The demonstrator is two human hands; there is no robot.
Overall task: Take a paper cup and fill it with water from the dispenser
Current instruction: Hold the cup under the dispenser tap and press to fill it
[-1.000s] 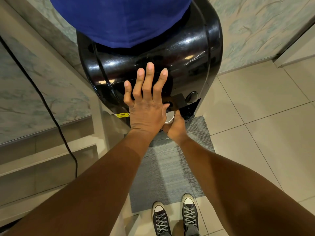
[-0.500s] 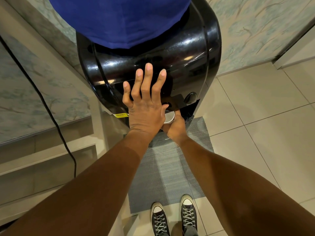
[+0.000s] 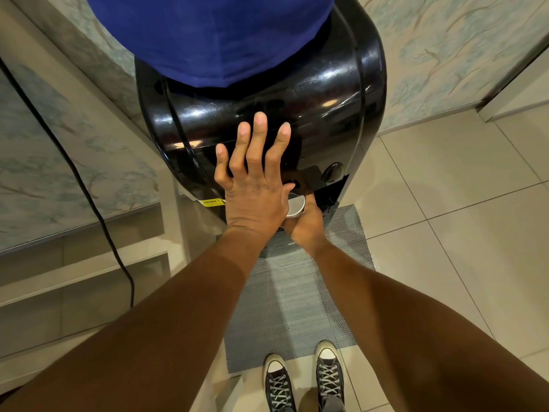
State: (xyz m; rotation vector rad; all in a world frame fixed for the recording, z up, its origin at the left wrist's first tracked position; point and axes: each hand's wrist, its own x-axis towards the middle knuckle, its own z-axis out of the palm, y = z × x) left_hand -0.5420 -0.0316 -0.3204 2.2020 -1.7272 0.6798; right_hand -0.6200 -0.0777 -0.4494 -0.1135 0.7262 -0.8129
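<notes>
Nothing shifted, left hand [image 3: 255, 197] flat on dispenser [image 3: 312, 114], right hand [image 3: 306, 224] gripping paper cup [image 3: 295, 206]

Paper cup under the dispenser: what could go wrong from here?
1. The left hand covers most of the paper cup; only a sliver of rim shows, so the fill level is hard to judge and it may overflow.
2. The right hand holds the cup from below, in the air; a soft paper wall could buckle as it gets heavier.
3. Spill would land on the grey mat and tiled floor by the shoes: possible slip.
</notes>
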